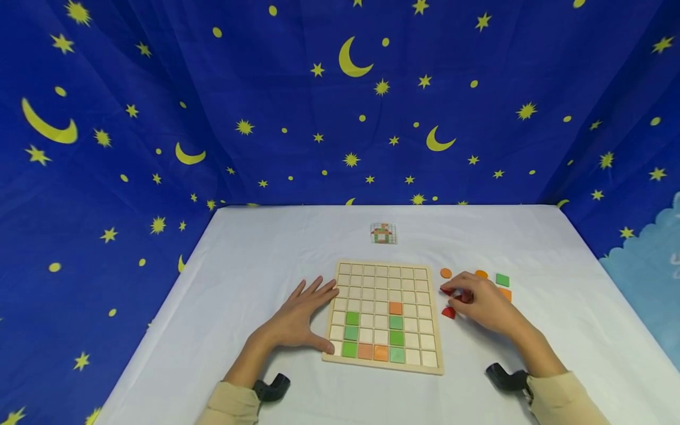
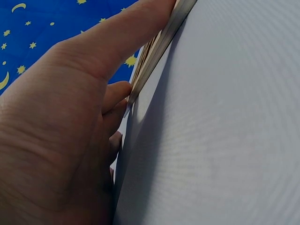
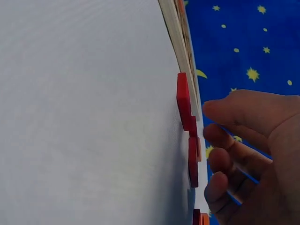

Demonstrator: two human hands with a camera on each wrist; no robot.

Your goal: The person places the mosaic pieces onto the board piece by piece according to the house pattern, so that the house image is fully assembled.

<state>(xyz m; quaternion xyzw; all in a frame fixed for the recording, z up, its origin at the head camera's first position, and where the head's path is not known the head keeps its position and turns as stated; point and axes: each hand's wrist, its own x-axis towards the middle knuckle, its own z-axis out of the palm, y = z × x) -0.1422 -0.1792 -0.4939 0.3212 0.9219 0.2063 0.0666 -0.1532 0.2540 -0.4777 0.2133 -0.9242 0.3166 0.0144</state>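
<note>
My left hand (image 1: 300, 316), fingers spread and gripping nothing, is resting along the nine o'clock edge of the wooden board (image 1: 381, 321), while my right hand (image 1: 486, 301), loosely curved and empty, is hovering by the red pieces (image 1: 448, 313) just off the board's three o'clock side. Since these thin pieces are lying close together, I am judging it best to be pinching just one by its rim, without nudging its neighbours.

No legible text, brand or number in any view. Light-blue cloth (image 1: 647, 280), right edge of head view: faint pale marks, cut off, unreadable. Small card (image 1: 383, 234): coloured grid print; any lettering too small to tell.
</note>
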